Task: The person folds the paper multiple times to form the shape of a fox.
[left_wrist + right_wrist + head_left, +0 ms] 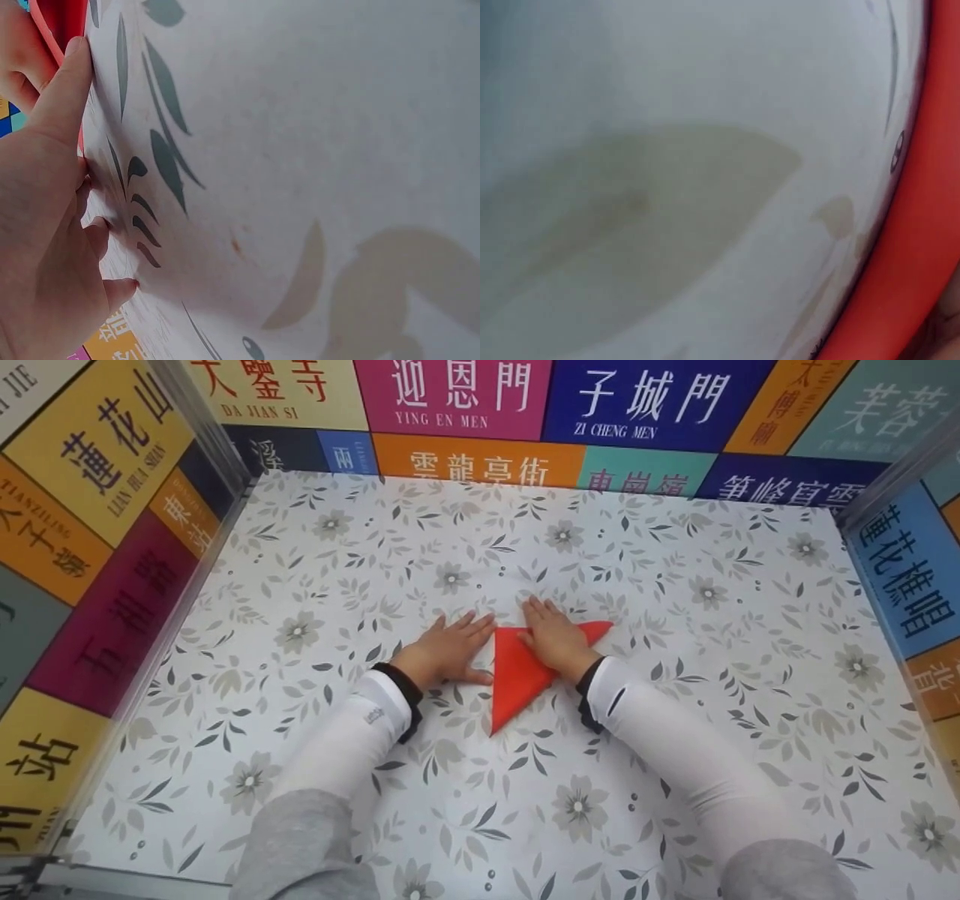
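A red sheet of paper folded into a triangle [516,679] lies on the table in the middle of the head view, one corner towards the person and another out to the right. My right hand [556,639] rests on its upper part with straight fingers, the fingertips reaching past the top edge. My left hand [451,651] lies spread on the table by the paper's left edge, its thumb tip and forefinger right at that edge. In the left wrist view the left hand [45,202] has its thumb against the red paper [69,16]. The right wrist view shows the paper's red edge [900,270].
The table [360,585] has a white covering with grey flowers and leaves. Panels with coloured blocks and printed characters [457,401] stand along the back, the left [112,457] and the right [900,577]. A metal frame edge [135,881] runs at the front left.
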Motion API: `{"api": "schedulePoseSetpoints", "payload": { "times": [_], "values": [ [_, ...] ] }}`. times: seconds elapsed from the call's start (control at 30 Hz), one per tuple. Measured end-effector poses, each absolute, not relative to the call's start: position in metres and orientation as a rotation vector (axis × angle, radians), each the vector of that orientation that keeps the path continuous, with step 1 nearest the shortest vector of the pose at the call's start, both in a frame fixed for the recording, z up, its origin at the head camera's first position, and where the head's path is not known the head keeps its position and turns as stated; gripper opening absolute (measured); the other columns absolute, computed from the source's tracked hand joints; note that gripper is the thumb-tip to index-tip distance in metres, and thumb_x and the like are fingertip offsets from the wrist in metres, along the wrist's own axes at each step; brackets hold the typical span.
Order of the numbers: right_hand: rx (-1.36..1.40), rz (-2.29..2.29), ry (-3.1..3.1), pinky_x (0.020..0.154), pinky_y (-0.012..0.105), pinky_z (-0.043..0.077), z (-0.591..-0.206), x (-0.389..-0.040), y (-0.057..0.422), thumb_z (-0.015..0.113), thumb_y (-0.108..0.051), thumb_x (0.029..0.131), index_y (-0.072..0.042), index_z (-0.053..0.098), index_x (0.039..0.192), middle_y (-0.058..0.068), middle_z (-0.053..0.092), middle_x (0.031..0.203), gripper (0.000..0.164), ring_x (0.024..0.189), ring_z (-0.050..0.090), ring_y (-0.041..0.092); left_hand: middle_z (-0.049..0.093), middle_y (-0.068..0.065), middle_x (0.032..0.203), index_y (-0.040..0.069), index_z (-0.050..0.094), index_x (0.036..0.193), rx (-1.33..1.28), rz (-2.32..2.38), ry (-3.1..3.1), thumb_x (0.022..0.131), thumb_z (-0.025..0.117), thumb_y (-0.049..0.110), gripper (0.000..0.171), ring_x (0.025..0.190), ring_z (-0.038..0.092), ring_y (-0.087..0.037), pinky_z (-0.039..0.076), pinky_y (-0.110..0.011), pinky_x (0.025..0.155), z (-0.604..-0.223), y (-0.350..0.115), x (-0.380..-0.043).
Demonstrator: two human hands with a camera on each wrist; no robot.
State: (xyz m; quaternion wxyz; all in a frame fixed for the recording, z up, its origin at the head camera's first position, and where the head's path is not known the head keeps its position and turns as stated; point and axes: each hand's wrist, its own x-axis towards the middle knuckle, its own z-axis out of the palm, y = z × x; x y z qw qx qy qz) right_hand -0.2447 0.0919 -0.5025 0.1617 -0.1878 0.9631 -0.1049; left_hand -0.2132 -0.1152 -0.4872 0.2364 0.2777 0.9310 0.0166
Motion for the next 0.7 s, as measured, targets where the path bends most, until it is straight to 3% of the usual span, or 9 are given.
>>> {"api": "schedulePoseSetpoints", "payload": {
  "times": [0.17, 0.37, 0.57, 0.7],
  "values": [
    [-0.541, -0.311, 2.758, 0.119, 0.043, 0.023, -0.501, -0.243, 0.092, 0.046, -0.03, 0.102, -0.002, 0.025, 0.152, 0.015, 0.024, 0.159, 0.062, 0.147, 0.021, 0.034, -0.002, 0.003, 0.164, 0.017, 0.004, 0.157, 0.754, 0.046, 2.545, 0.091, 0.05, 0.062, 0.093, 0.151, 0.0, -0.026, 0.008, -0.059, 0.118, -0.487, -0.114, -0.215],
    [-0.546, -0.324, 2.752, 0.119, 0.043, 0.021, -0.501, -0.241, 0.092, 0.044, -0.031, 0.103, -0.002, 0.023, 0.153, 0.015, 0.022, 0.16, 0.062, 0.147, 0.02, 0.036, 0.003, -0.003, 0.164, 0.011, 0.009, 0.156, 0.635, 0.247, 2.541, 0.105, 0.035, 0.035, 0.063, 0.151, 0.001, -0.023, 0.008, -0.05, 0.121, -0.475, -0.11, -0.214],
    [-0.576, -0.32, 2.77, 0.12, 0.043, 0.018, -0.503, -0.241, 0.092, 0.043, -0.028, 0.103, 0.001, 0.024, 0.152, 0.017, 0.023, 0.159, 0.06, 0.146, 0.021, 0.038, -0.004, -0.014, 0.163, 0.002, 0.002, 0.155, 0.695, 0.361, 2.511, 0.097, 0.043, 0.055, 0.089, 0.151, -0.003, -0.026, 0.008, -0.046, 0.122, -0.464, -0.088, -0.19],
    [-0.581, -0.316, 2.783, 0.12, 0.043, 0.019, -0.505, -0.242, 0.091, 0.043, -0.025, 0.103, 0.001, 0.026, 0.151, 0.017, 0.023, 0.159, 0.057, 0.146, 0.022, 0.038, -0.004, -0.016, 0.163, 0.001, 0.001, 0.154, 0.822, 0.268, 2.49, 0.095, 0.044, 0.059, 0.093, 0.151, -0.004, -0.028, 0.008, -0.045, 0.122, -0.468, -0.076, -0.176]
  ]
}}
